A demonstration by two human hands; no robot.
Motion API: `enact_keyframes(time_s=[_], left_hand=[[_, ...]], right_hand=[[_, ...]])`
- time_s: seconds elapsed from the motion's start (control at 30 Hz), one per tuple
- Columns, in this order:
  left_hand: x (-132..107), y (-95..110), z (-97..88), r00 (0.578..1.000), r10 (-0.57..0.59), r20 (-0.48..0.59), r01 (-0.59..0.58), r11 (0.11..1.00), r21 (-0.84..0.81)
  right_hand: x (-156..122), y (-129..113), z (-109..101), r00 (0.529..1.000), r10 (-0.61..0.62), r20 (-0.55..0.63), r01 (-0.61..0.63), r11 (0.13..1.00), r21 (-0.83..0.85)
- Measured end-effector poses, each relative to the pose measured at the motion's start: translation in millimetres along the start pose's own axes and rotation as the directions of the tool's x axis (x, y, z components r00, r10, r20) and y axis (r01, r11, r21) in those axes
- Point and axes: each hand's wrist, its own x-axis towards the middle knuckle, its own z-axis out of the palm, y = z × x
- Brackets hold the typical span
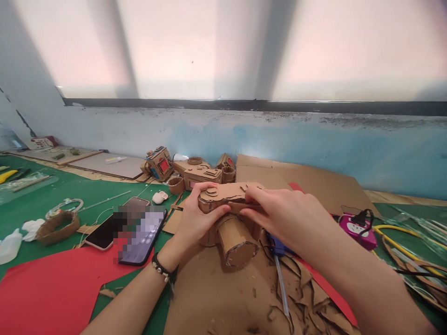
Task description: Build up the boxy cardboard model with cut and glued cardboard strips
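Note:
A cardboard model camera with a tube-shaped lens pointing toward me is held over a brown cardboard sheet. My left hand grips its left side, fingers behind and thumb across the front below the top edge. At the upper right of the front, my right hand pinches a thin cardboard strip against the body, just under the top. Small cardboard discs and bits sit on the model's top. Part of the right side is hidden behind my right hand.
Beside my right forearm lie a blue glue gun with a glue stick and cardboard scraps. Two phones and red paper are on the left. Other cardboard models stand behind. A purple box with cables is at right.

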Motion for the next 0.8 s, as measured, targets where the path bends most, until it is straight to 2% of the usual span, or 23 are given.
enact_keyframes(time_s=[0.07, 0.2, 0.33, 0.6, 0.77, 0.8], left_hand=[[0, 1, -0.2, 1.000, -0.007, -0.001, 0.007, 1.000, -0.005], [1, 4, -0.8, 1.000, 0.001, 0.013, -0.001, 1.000, 0.006], [0, 6, -0.8, 1.000, 0.016, 0.014, -0.016, 1.000, 0.026], [-1, 7, -1.0, 0.999, 0.020, 0.026, -0.021, 0.999, 0.035], [-1, 7, -1.0, 0.999, 0.017, 0.027, -0.018, 0.999, 0.044], [-1, 7, -1.0, 0.999, 0.018, 0.027, -0.019, 0.999, 0.048]], right_hand=[[-4, 13, 1, 0.998, 0.002, -0.056, -0.002, 1.000, 0.004], [-11, 42, 2, 0.999, 0.022, -0.030, -0.019, 0.995, 0.103], [-14, 59, 4, 0.996, 0.038, -0.078, -0.023, 0.982, 0.185], [-17, 61, -1, 0.959, 0.123, -0.256, -0.088, 0.985, 0.147], [-13, 63, 9, 0.983, 0.093, -0.159, -0.067, 0.985, 0.161], [-13, 65, 12, 0.982, 0.082, -0.169, -0.050, 0.982, 0.182]])
